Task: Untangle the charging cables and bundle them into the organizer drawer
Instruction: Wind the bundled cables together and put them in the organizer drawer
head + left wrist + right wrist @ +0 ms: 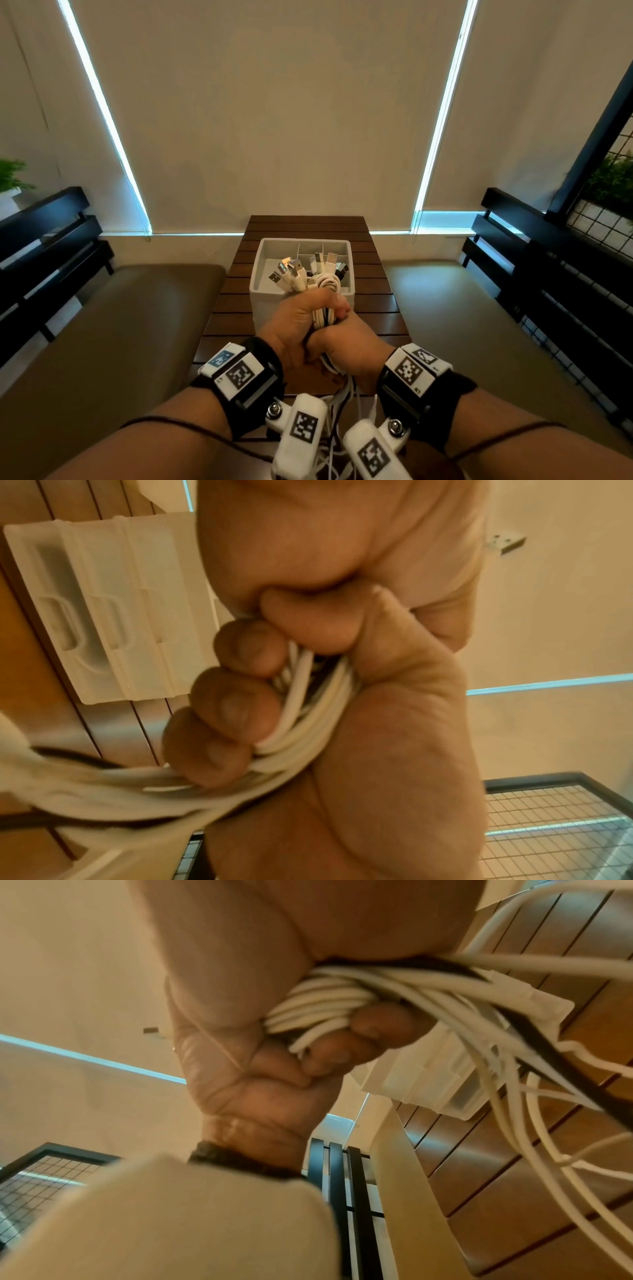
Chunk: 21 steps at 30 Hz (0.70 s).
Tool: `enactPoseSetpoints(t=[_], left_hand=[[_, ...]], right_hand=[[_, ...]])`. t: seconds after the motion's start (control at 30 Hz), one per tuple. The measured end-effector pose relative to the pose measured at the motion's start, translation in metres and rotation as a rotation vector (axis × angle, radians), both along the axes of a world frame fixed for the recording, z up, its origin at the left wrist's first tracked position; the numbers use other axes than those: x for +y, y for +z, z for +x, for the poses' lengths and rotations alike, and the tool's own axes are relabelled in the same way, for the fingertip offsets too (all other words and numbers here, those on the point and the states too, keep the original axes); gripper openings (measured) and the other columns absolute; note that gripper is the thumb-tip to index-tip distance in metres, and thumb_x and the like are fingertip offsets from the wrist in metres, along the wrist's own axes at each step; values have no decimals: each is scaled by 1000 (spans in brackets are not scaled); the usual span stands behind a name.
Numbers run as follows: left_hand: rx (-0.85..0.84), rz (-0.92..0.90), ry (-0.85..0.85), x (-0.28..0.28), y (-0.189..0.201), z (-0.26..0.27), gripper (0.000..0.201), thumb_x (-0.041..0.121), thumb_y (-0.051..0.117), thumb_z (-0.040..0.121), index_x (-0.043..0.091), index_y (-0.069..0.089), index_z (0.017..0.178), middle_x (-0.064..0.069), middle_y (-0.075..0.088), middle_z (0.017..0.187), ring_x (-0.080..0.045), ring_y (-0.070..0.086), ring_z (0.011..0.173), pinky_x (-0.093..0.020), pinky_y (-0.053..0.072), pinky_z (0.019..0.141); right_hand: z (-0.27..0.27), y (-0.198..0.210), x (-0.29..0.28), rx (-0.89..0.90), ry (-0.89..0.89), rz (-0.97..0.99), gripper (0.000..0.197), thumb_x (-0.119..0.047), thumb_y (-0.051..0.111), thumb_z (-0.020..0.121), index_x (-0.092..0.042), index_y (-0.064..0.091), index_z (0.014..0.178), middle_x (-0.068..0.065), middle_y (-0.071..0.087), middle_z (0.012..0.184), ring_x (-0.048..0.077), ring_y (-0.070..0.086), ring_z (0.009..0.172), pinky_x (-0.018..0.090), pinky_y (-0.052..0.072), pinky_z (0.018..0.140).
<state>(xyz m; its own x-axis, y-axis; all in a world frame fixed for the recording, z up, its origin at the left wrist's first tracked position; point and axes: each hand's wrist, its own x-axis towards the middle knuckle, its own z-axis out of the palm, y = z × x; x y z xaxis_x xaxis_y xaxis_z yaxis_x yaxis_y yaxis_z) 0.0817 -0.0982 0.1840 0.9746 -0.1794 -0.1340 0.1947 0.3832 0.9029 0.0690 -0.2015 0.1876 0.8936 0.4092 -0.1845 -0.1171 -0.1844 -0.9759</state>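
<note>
While hovering just in front of the white box, gripping the bundle of cables tight with the left hand and the right hand, fingers curled right round it. Holding the plug ends up over the box's near rim, with loose cords hanging down on its near side, above the brown surface under the box.

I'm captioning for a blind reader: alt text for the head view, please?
The left hand and right hand grip a bundle of mostly white cables, plugs up, before a white divided bin on a slatted wooden table. Benches flank it.
</note>
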Motion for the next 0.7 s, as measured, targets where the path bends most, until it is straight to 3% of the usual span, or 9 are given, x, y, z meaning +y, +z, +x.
enactPoseSetpoints(t=[0.07,0.17,0.23,0.27,0.3,0.33,0.4,0.47,0.7], left_hand=[[43,-17,-25,0,2,2,14,17,76,59,8,73,69,-13,69,85,-21,68,83,-35,55,76],[98,34,39,-6,7,-2,53,26,87,58,5,72,104,-12,73,95,-24,68,88,-38,55,76],[121,124,110,-14,11,-7,70,35,87,52,8,66,113,-12,73,103,-27,68,95,-37,54,71],[135,165,132,-19,14,-9,72,37,88,50,10,64,113,-12,72,106,-28,67,98,-38,55,71],[151,188,160,-23,16,-10,70,37,89,51,13,62,111,-11,71,107,-29,67,99,-41,58,73],[185,176,201,-25,18,-8,68,35,90,52,15,60,109,-10,70,106,-30,67,98,-44,59,76],[268,68,283,-28,23,0,69,29,94,53,13,59,111,-11,73,100,-31,71,90,-49,60,74],[301,-19,340,-27,26,5,69,21,94,54,9,62,114,-13,75,95,-32,73,83,-46,60,64],[247,-49,307,-21,23,12,39,16,82,71,9,72,108,-10,75,101,-28,71,96,-42,57,74]], right_hand=[[3,5,-3,-16,-33,-39,29,12,57,65,-13,67,76,13,65,71,30,64,69,38,52,63],[9,8,-10,-59,-109,-124,25,7,58,73,-10,66,89,13,67,74,22,61,62,39,52,58],[12,2,7,-90,-160,-554,24,-4,56,86,0,60,109,27,65,96,23,62,74,45,56,72],[14,12,11,45,-64,-836,31,-11,58,89,3,54,116,31,62,101,32,63,84,55,54,81],[19,8,16,-81,30,-1129,38,-16,61,89,4,52,119,34,60,102,44,62,91,66,49,84],[20,13,23,-143,74,-1200,40,-20,62,89,4,52,119,33,59,105,51,59,96,69,46,86],[21,6,26,-481,-79,-1152,30,-24,51,96,-3,58,116,21,63,115,37,61,106,46,50,89],[29,10,8,-483,-191,-941,34,-28,35,100,-14,66,109,9,68,111,22,64,99,27,44,79],[24,26,-11,-562,-45,-629,34,-13,66,85,-7,59,118,7,68,103,21,66,98,21,48,72]])
